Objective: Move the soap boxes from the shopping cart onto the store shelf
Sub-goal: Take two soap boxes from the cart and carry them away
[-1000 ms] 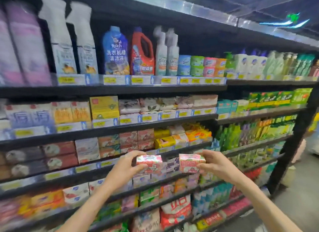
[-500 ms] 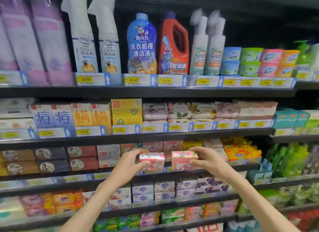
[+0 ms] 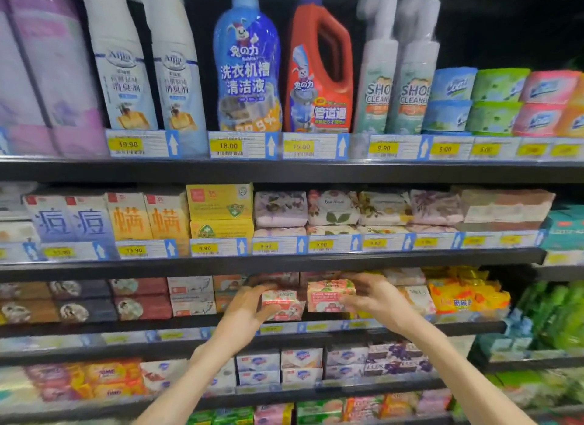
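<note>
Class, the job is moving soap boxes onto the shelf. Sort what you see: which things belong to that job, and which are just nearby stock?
Job: left hand, left soap box, right hand, right soap box, shelf.
Nearby: blue bottle, red jug, yellow boxes.

The single head-worn camera faces the store shelf (image 3: 284,262) straight on, close, angled slightly downward.
</note>
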The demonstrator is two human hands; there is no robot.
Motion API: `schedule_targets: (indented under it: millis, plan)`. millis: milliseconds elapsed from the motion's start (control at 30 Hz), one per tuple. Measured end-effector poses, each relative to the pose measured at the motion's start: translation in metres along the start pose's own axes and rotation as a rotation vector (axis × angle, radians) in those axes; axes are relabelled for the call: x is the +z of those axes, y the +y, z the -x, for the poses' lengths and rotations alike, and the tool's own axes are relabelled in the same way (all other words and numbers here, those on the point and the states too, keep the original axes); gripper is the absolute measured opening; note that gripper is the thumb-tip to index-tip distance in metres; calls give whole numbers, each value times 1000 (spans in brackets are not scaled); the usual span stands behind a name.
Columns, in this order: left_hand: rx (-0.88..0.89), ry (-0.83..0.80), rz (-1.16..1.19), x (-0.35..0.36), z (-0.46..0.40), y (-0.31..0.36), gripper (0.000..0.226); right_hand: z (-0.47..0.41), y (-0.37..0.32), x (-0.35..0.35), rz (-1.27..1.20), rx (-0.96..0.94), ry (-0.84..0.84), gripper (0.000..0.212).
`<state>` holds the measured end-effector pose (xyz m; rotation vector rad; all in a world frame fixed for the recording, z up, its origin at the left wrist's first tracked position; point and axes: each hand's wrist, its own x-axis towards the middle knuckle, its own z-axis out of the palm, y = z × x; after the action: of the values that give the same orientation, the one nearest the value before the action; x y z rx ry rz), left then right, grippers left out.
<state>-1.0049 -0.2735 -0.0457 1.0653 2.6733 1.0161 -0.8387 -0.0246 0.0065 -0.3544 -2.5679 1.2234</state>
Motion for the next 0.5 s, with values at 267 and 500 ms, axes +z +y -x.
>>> schedule_targets:
  millis: [267,500]
  plan:
    - [28,64,-193,11,0,-9,40,-13,12,12,48,23,-12,54]
    - [4,56,-301,14,-8,-5,41,-22,9,28,69,111,-28,57]
